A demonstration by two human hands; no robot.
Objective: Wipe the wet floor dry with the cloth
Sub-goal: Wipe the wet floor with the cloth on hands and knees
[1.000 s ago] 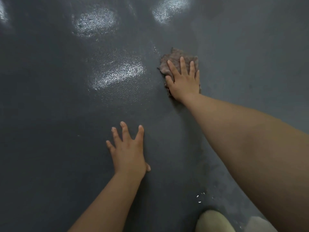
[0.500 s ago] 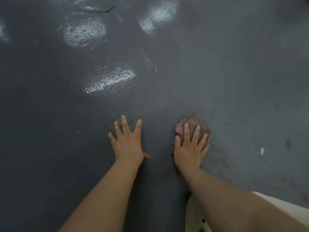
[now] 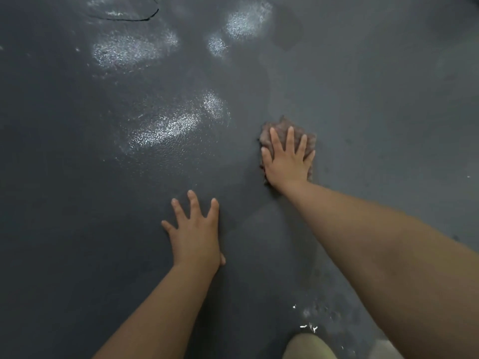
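A crumpled brown cloth (image 3: 286, 130) is being pressed flat-fingered by the right hand (image 3: 287, 161) onto the glossy, pebbled grey floor (image 3: 375, 104); the left hand (image 3: 195, 237) is being braced open, fingers splayed.

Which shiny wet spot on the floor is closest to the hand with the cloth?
The long slanted shiny patch, just left of the right hand pressing the cloth. The other shiny patches lie farther up the floor.

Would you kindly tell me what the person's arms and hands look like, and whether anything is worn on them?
Both arms are bare as far as the view reaches: no sleeves, gloves, watch, rings or bracelets show. The left hand and right hand have short, unpainted nails. No marks or bandages are visible on either forearm.
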